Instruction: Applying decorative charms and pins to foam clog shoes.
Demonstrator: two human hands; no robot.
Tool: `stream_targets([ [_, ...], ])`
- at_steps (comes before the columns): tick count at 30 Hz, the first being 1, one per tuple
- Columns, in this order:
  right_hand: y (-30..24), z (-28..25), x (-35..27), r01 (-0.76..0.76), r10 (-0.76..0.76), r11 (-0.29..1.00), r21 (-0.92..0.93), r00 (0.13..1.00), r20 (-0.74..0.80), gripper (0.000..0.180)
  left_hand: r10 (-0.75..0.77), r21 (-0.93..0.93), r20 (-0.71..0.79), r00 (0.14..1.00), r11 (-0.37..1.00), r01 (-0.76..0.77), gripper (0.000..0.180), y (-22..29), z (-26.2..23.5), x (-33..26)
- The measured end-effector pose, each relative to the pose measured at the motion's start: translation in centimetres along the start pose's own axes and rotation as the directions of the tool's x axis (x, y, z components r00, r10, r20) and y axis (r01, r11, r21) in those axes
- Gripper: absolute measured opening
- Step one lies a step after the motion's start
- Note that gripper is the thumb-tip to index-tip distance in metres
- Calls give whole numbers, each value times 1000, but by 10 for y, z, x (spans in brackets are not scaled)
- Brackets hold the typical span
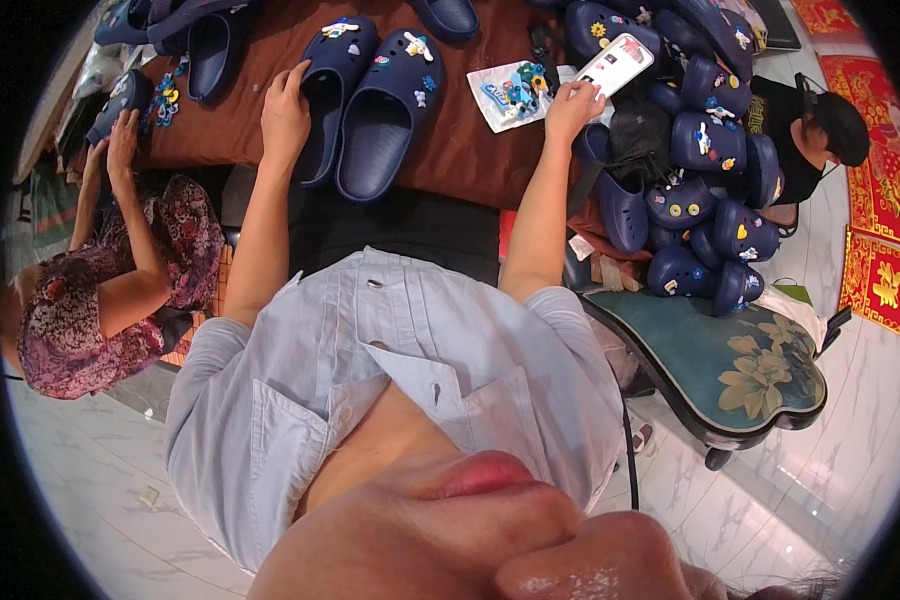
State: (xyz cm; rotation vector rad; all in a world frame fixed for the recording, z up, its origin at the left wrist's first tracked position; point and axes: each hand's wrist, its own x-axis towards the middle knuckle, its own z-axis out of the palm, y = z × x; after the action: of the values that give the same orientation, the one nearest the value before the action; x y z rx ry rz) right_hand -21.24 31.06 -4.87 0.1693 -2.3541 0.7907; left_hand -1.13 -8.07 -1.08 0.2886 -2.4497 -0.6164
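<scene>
On the brown cloth [470,160], two navy clogs [377,130] lie side by side, toes pointing away from the wearer and leaning slightly right, open heels nearest the lap. The left hand [286,118] has bent fingers against the left clog's outer edge; whether it grips, I can't tell. The right hand [574,108] touches the near end of a slanting phone [618,68], its hold unclear and the screen unreadable. Another clog [450,16] is cut off beyond.
</scene>
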Motion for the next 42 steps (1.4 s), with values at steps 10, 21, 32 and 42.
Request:
stream_targets([
  [10, -3, 4, -3, -16, 15, 1000, 21, 999, 50, 15, -8, 12, -5, 1000, 1000, 8, 55, -2, 1, -2],
  [21, -6, 4, 12, 65, -65, 998, -1, 997, -34, 14, -15, 16, 3, 1000, 1000, 15, 57, -4, -1, -2],
  [32, -6, -6, -8, 102, -99, 994, 26, 988, -118, 12, 127, -425, -369, 921, 858, -288, 36, 81, -148, 44],
  [42, 12, 14, -13, 10, -10, 999, 38, 1000, -10, 15, 258, -67, 43, 965, 965, -255, 34, -10, -214, -40],
])
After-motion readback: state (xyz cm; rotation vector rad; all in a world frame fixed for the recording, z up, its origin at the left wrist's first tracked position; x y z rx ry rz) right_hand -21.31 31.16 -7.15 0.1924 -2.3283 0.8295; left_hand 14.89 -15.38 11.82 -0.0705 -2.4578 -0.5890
